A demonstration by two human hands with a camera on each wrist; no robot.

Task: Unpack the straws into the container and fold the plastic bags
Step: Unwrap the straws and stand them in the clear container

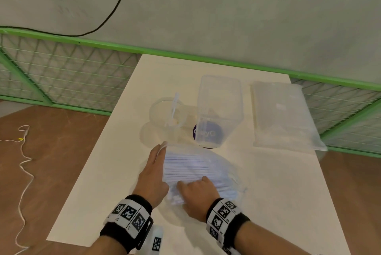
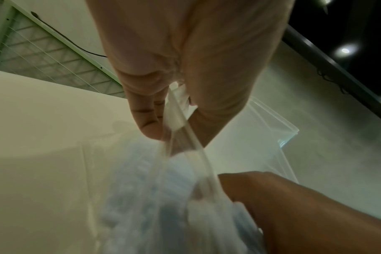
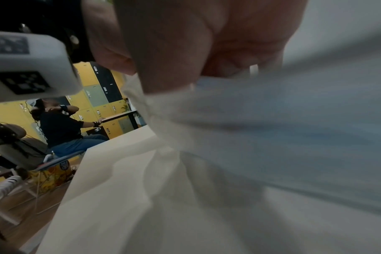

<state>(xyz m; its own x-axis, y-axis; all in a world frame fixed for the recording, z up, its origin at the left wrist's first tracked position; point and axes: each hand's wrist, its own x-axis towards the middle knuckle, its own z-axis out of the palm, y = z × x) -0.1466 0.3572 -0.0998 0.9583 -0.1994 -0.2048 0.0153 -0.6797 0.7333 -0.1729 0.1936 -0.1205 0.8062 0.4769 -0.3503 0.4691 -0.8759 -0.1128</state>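
A clear plastic bag [image 1: 208,170] full of wrapped white straws lies on the white table in front of me. My left hand [image 1: 154,170] pinches the bag's upper left edge [image 2: 176,120] between thumb and fingers. My right hand [image 1: 198,195] grips the near end of the straw bundle [image 3: 272,120] through the plastic. Behind the bag stands a tall clear container [image 1: 218,110] on a purple round label. A round clear cup [image 1: 167,112] to its left holds one wrapped straw.
A flat clear plastic bag [image 1: 282,114] lies at the table's [image 1: 103,193] back right. A green wire fence [image 1: 61,73] runs behind the table. A white cord [image 1: 24,164] lies on the wooden floor at left. Another person sits far off in the right wrist view.
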